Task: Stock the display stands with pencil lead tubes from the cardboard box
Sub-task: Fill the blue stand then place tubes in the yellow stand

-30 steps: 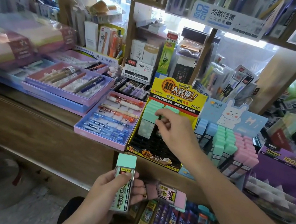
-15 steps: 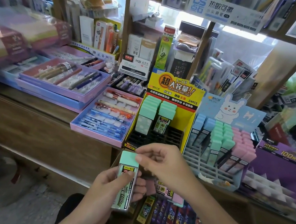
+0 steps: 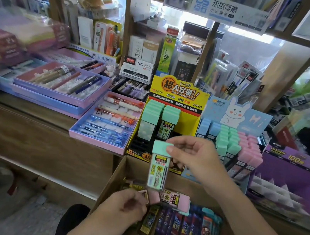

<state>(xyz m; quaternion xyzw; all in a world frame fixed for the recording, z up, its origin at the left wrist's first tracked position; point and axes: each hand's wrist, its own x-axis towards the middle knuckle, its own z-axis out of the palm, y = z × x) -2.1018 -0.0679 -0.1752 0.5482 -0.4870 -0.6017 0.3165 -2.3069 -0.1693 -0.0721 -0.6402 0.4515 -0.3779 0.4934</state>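
Your right hand (image 3: 194, 160) has taken the mint tube (image 3: 159, 170) from your left hand (image 3: 125, 208), pinching its cap; it hangs upright, yellow stand (image 3: 178, 92) at 12 o'clock. Left, in the cardboard box (image 3: 113, 182): grip unclear.

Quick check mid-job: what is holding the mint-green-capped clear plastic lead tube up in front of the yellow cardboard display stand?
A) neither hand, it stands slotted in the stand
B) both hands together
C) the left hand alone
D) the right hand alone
D: the right hand pinches the mint-green-capped clear plastic lead tube by its cap, while the left hand is down over the brown cardboard box, apart from it.
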